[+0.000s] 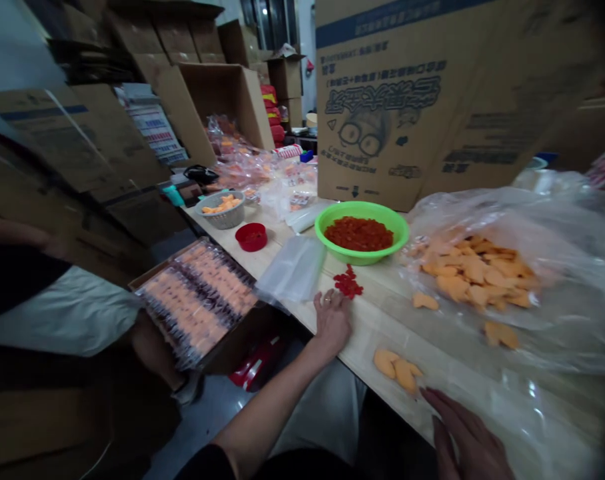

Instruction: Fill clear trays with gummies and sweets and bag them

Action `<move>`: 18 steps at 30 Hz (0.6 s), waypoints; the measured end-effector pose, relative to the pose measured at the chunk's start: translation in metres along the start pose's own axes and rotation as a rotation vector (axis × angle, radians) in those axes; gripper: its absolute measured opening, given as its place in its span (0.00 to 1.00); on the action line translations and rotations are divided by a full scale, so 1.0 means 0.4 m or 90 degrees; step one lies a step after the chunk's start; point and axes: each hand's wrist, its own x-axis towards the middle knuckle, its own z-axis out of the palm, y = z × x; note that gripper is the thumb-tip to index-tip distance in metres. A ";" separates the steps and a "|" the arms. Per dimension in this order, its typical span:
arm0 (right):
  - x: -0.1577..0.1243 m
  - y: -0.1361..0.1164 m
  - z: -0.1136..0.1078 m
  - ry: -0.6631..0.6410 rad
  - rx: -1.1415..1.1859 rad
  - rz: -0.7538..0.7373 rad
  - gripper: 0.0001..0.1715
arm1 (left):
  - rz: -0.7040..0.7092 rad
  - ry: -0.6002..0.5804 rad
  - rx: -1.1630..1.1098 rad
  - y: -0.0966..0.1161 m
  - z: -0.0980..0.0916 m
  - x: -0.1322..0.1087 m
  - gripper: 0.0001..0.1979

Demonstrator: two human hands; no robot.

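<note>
The left hand [332, 321] is resting open beside red pieces [348, 284]; the right hand [465, 435] is lying flat and empty beside orange pieces [397, 371].

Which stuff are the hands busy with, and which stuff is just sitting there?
Busy with: left hand beside red bits; right hand beside orange pieces; probably the green bowl.
Just sitting: red cup; grey basket; cardboard box.

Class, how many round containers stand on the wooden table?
3: a green bowl of red pieces mid-table, a small red bowl to its left, and a grey basket farther back. Others may be hidden.
</note>
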 end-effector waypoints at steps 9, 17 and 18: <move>0.066 -0.122 -0.043 0.011 0.015 0.207 0.25 | 0.029 0.024 0.061 -0.005 -0.032 0.040 0.23; 0.132 -0.070 -0.134 0.016 0.055 0.362 0.26 | 0.063 0.078 0.063 0.030 -0.064 0.102 0.19; 0.139 -0.035 -0.149 0.030 0.037 0.390 0.25 | 0.088 0.094 0.043 0.058 -0.074 0.114 0.18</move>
